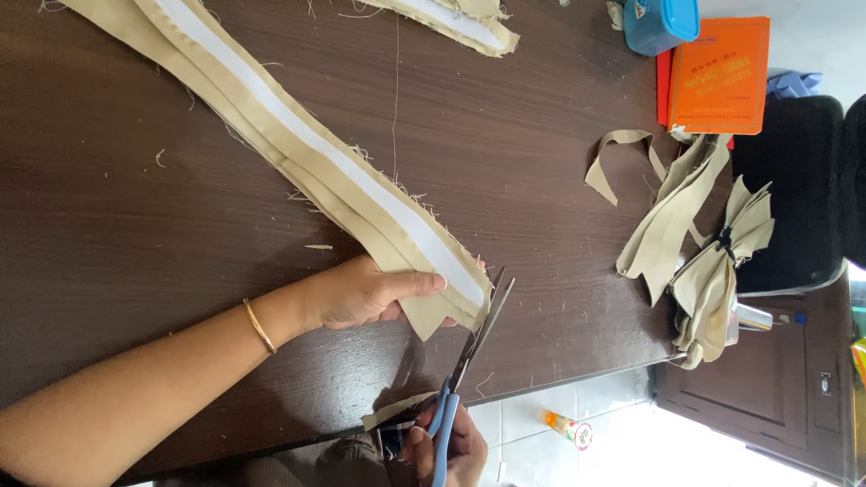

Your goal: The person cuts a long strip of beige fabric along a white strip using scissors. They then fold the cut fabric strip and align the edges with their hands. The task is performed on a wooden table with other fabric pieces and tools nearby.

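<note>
So the trimming step is underway: the khaki strip [343,180] with white tape is pinned flat on the desk [135,234] by the left hand [361,293], grip closed over its end. Scissors [469,361], blades parted at the strip's 5 o'clock corner, are gripped by the right hand [446,442]. Probably a steady closing cut is needed next.
</note>
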